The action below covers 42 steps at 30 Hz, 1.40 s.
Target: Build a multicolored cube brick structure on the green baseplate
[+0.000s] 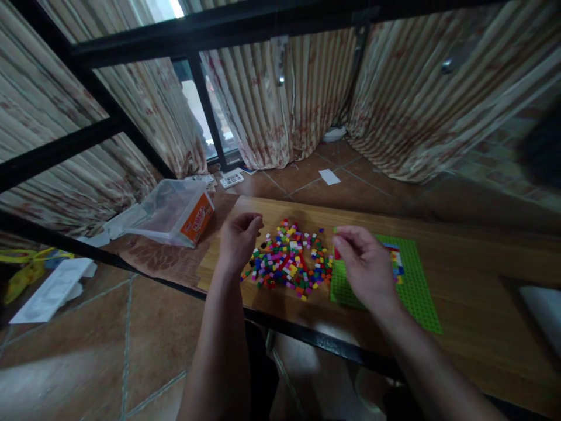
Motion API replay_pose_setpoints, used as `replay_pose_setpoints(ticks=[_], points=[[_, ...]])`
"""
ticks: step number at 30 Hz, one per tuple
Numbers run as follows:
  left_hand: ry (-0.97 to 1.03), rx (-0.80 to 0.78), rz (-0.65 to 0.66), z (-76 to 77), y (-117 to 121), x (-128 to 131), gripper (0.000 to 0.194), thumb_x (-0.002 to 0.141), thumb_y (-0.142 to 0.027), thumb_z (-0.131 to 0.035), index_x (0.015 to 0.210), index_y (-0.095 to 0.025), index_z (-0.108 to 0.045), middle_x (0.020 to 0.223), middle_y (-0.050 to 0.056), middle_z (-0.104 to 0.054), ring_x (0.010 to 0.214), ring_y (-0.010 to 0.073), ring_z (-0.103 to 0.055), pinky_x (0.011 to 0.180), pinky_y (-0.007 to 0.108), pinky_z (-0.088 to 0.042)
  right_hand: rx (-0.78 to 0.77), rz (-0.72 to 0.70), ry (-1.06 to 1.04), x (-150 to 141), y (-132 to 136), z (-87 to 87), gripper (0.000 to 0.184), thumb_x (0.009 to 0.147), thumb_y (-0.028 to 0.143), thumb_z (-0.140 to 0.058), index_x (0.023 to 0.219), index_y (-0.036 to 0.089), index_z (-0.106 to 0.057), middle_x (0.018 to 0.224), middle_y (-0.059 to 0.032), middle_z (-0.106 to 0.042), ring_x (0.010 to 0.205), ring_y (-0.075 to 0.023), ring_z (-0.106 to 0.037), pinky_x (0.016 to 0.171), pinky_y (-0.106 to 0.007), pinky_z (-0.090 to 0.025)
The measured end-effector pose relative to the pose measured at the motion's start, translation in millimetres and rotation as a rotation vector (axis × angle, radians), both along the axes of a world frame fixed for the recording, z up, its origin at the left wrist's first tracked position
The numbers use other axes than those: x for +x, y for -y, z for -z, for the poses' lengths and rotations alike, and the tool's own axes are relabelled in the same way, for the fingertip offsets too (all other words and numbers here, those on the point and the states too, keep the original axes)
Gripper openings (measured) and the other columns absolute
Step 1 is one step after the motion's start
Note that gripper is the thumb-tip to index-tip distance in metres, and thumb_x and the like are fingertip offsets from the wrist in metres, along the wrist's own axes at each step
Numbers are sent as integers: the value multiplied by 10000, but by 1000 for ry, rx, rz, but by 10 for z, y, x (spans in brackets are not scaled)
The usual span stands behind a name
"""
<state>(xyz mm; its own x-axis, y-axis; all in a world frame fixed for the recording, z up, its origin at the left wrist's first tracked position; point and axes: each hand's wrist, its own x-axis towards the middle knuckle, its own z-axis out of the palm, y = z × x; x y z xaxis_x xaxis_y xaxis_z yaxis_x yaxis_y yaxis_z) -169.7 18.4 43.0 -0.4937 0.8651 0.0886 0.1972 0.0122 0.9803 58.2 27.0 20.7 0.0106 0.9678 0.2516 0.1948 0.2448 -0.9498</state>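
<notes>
A heap of several small coloured bricks (289,260) lies on a wooden table (473,257). To its right lies a green baseplate (414,286) with a few coloured bricks fixed near its far edge. My left hand (238,241) hovers at the heap's left edge, fingers curled in loosely; what it holds, if anything, is hidden. My right hand (363,263) is over the baseplate's left part, its fingertips pinched together near the plate's far left corner, perhaps on a small brick too tiny to name.
A clear plastic box with an orange label (175,213) lies tipped on the table's left end. A black metal frame (131,126) crosses the upper left. Curtains hang behind, tiled floor below, white packaging (52,286) at left.
</notes>
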Motion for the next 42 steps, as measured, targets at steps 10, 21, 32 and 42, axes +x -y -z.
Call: replay_pose_setpoints(ticks=[10,21,32,42], points=[[-124,-17,463,247,-109,899,161,823,-281,-626,841,-165,-736,749,15,-689,713,147,-601,668,240,-449,-162,322,-258,1293,198,231,227,708,352,-803,870,211,-726,815,-11,-727,686,-144,-691,674,-317,-605],[-522,88,641,432,103,1562,197,839,-117,-596,983,-207,-697,994,62,-695,924,196,-657,845,343,-530,-140,248,-56,1294,238,513,202,717,408,-769,794,222,-756,834,-33,-738,808,-187,-667,796,-378,-536],[-797,136,578,537,45,1633,310,812,-175,-685,1115,-211,-629,1153,75,-629,1078,247,-604,954,417,-515,-178,278,-124,1230,240,596,134,706,347,-781,778,235,-765,827,-21,-732,802,-173,-652,789,-351,-507],[-832,171,599,544,32,1714,316,804,-167,-704,1106,-178,-609,1164,92,-625,1083,256,-591,966,417,-513,-244,302,-205,1214,211,562,199,622,382,-825,748,236,-778,777,-29,-764,743,-185,-668,737,-345,-519]])
